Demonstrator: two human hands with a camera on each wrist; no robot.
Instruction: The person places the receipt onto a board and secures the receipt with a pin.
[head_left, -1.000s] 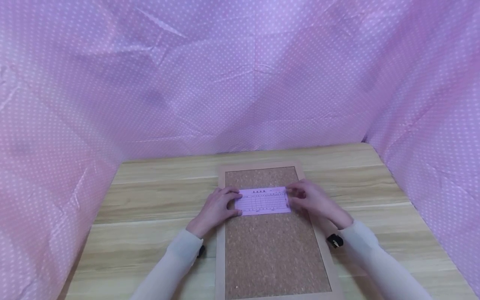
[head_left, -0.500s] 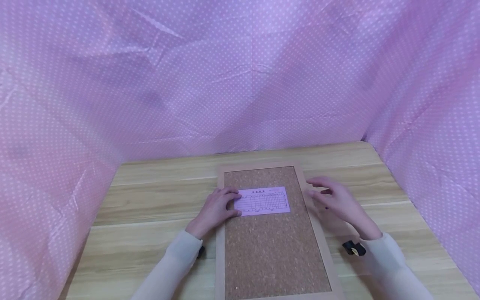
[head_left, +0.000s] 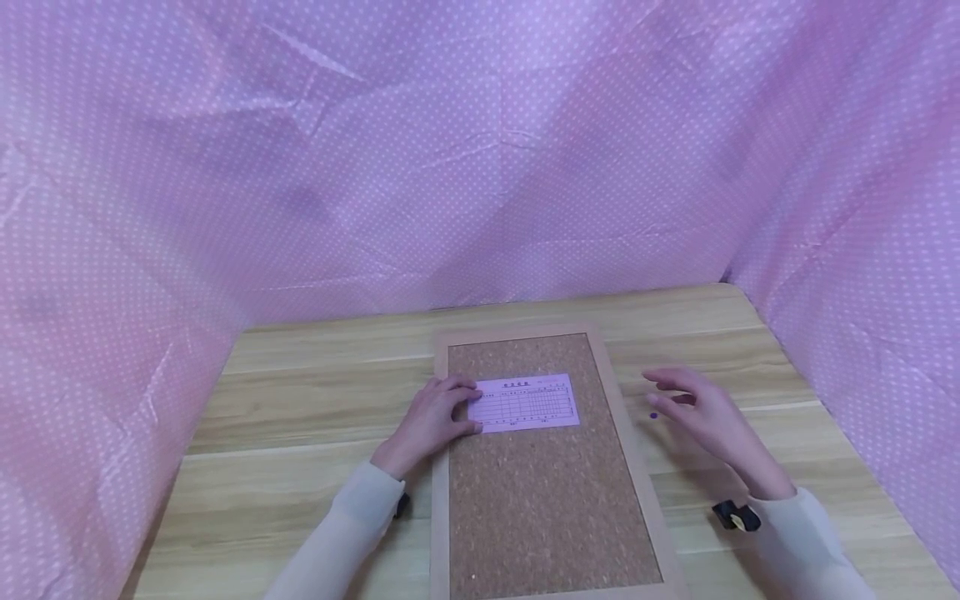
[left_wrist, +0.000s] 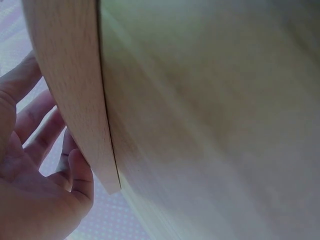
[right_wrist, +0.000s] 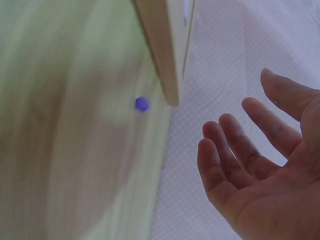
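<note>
A pink printed form slip with a ruled table lies across the upper part of a wood-framed cork board. My left hand rests at the slip's left end, its thumb and fingertips pressing down on the edge. In the left wrist view the left hand shows beside the board's wooden frame. Right of the board, my right hand hovers above the table with its fingers apart and nothing between them. A small round purple piece lies on the table just below its thumb tip, also visible in the right wrist view.
The light wooden table extends on both sides of the board. Pink dotted cloth hangs behind the table and at both sides. Black wrist devices sit under the cuffs.
My right hand has let go of the slip's right end and moved right, off the board, to beside the purple piece. My left hand has stayed on the slip.
</note>
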